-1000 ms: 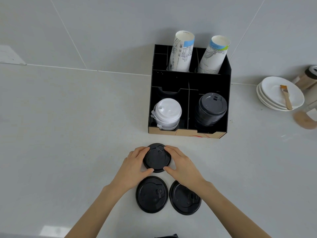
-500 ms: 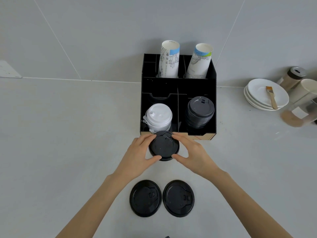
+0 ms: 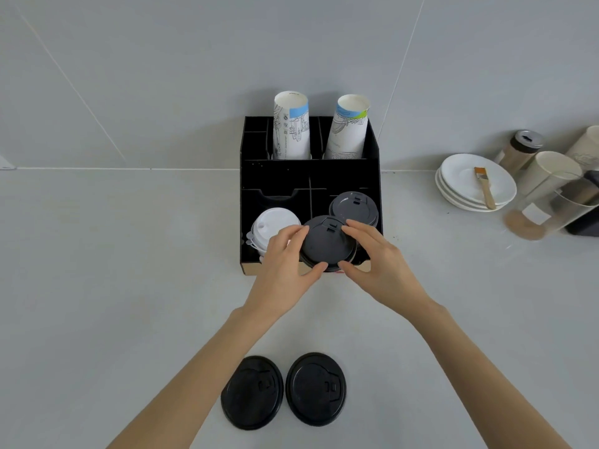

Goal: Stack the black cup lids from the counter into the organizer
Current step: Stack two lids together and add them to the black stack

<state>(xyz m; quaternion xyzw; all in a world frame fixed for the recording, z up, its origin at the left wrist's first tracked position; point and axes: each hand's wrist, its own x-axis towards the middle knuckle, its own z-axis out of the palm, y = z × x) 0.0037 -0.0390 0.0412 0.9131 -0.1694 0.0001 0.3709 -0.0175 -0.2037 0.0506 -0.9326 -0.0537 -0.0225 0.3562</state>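
Both hands hold one black cup lid [image 3: 325,243] above the front edge of the black organizer [image 3: 372,150]. My left hand [image 3: 283,264] grips its left rim and my right hand [image 3: 381,264] its right rim. Just behind it, the organizer's front right compartment holds a stack of black lids [image 3: 354,207]. White lids [image 3: 274,223] fill the front left compartment, partly hidden by my left fingers. On the counter near me lie two more black lids, one on the left [image 3: 252,392] and one on the right [image 3: 316,388], side by side.
Two stacks of paper cups [image 3: 290,124] stand in the organizer's back compartments. To the right sit stacked white plates [image 3: 460,183] with a small brush [image 3: 484,186], a clear container [image 3: 547,205] and a lidded jar [image 3: 522,150]. The wall rises right behind the organizer.
Both hands have lifted the black lid off the counter and carried it forward to the organizer's front edge. The two other lids have stayed in place.
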